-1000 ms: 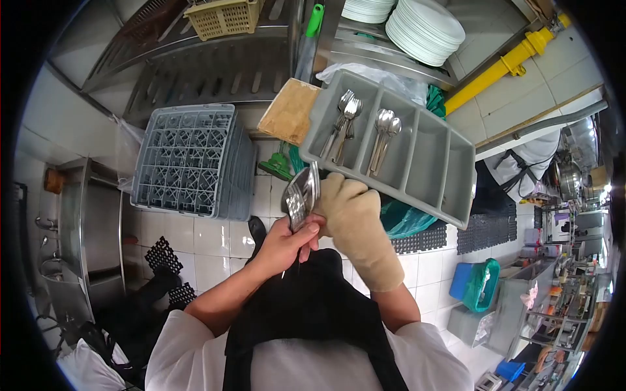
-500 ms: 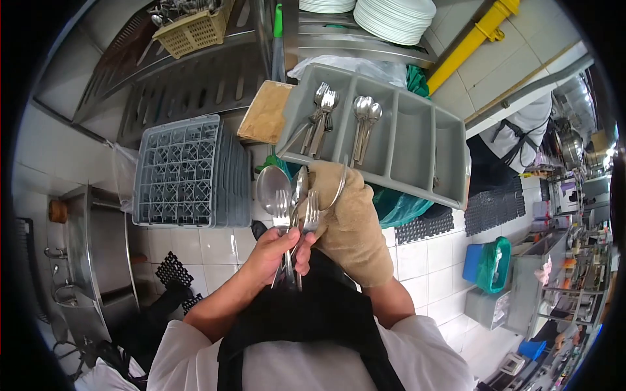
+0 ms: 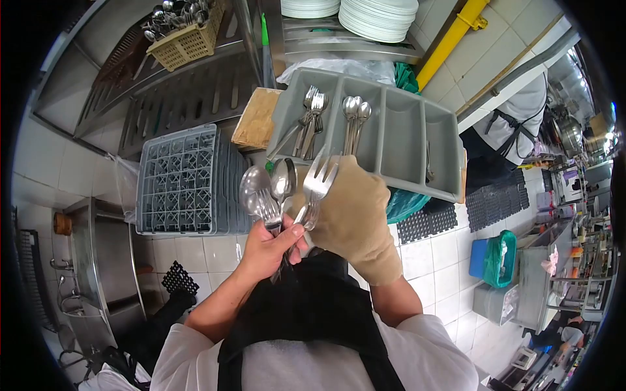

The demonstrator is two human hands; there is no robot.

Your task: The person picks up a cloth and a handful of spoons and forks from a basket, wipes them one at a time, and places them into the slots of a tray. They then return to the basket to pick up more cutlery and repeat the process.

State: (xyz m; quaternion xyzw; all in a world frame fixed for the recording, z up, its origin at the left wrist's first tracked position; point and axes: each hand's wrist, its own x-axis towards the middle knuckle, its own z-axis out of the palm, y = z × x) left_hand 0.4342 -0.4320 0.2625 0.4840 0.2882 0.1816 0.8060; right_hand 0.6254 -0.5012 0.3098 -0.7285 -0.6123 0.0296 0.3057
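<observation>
My left hand [image 3: 277, 244] is closed around the handles of a bunch of spoons [image 3: 283, 179] and forks [image 3: 319, 179], their heads fanned upward. A beige towel [image 3: 352, 212] covers my right hand, hiding its fingers, and bunches close against the fork on the right side of the bunch. Just beyond both hands sits a grey cutlery tray [image 3: 402, 140] with long compartments. Forks [image 3: 312, 120] lie in its leftmost compartment and spoons [image 3: 354, 120] in the one beside it. One thin utensil [image 3: 429, 163] rests in the far right compartment.
Grey glass racks [image 3: 179, 179] are stacked on the left. A cream basket of cutlery [image 3: 186, 42] and white plates [image 3: 378, 16] stand on metal shelving behind. A cardboard piece [image 3: 257, 117] sits by the tray. At right are a person in an apron [image 3: 512, 127] and a green-lined bin [image 3: 500, 257].
The bunch in my left hand has fanned wider, with one fork now raised toward the right. The towelled hand has shifted slightly, and the curved handle beside it no longer shows.
</observation>
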